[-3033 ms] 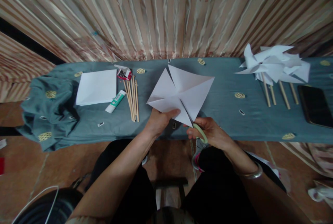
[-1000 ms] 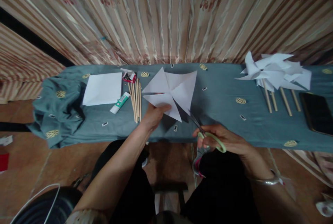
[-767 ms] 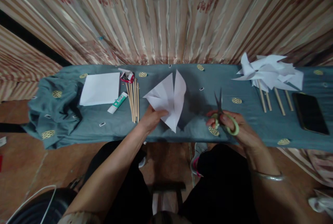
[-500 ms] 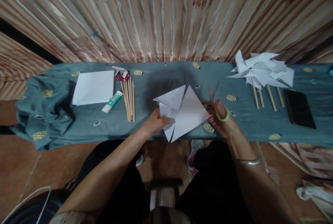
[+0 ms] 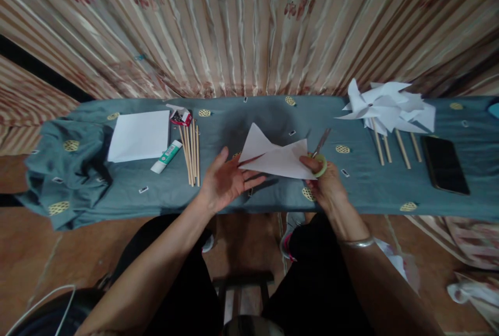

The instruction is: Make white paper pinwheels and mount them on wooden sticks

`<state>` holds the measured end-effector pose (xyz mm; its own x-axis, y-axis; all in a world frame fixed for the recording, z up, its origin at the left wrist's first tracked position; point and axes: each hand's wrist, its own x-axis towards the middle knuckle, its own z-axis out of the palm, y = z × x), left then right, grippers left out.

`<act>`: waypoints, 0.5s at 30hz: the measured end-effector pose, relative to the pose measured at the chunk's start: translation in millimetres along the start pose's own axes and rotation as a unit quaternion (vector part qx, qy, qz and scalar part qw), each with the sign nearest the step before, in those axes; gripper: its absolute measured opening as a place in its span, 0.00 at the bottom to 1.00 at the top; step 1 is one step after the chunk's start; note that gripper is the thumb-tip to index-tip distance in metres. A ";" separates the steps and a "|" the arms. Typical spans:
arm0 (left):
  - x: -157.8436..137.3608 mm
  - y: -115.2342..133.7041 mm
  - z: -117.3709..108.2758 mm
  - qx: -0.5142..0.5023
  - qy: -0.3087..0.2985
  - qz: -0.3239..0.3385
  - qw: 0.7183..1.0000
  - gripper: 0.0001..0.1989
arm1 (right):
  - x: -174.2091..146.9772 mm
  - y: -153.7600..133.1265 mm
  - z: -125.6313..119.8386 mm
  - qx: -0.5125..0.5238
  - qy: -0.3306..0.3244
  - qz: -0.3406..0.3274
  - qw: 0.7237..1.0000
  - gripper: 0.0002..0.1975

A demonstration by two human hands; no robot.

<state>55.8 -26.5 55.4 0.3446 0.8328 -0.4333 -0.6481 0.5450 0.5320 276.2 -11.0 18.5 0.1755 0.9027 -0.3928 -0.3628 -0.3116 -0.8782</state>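
Observation:
A white sheet of paper (image 5: 280, 162) with cuts in it is held above the cloth, its flaps bent apart. My right hand (image 5: 325, 182) pinches the paper's right corner under the thumb. The same hand also carries scissors (image 5: 320, 144), their pale green handle around the thumb and the blades pointing away from me. My left hand (image 5: 226, 180) is spread, palm up, by the paper's left corner. Its fingers lie partly beneath the sheet, and I cannot tell whether they touch it.
Left on the green cloth (image 5: 249, 203) are a paper stack (image 5: 139, 136), a glue stick (image 5: 167, 156), a small red box (image 5: 181, 116) and several wooden sticks (image 5: 191, 156). To the right lie paper pinwheels (image 5: 390, 107) and a black phone (image 5: 445, 165). A curtain (image 5: 249, 29) hangs behind.
My left hand has let go of the paper and opened out. The right hand now grips the sheet's corner along with the scissors, and the sheet has turned.

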 end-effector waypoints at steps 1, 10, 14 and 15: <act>-2.0 -0.6 2.9 -0.024 -0.002 0.012 1.000 0.21 | 2.2 2.4 3.1 0.014 0.006 -0.007 1.000 0.13; 19.0 -26.2 15.6 -0.028 0.086 0.016 0.996 0.12 | -6.3 25.3 27.9 -0.027 -0.055 -0.041 0.997 0.18; 30.9 -25.2 17.7 -0.045 0.154 0.030 0.987 0.08 | -15.2 16.4 17.8 -0.080 -0.088 -0.055 0.991 0.21; 32.6 -22.3 18.0 -0.046 0.167 0.044 0.984 0.08 | -17.1 13.0 13.3 -0.084 -0.092 -0.054 0.991 0.22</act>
<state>93.7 -9.8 42.6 0.0524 0.7891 -0.6121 -0.7299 0.4486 0.5158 256.3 -26.6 17.4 0.0287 0.9675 -0.2512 -0.1917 -0.2413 -0.9513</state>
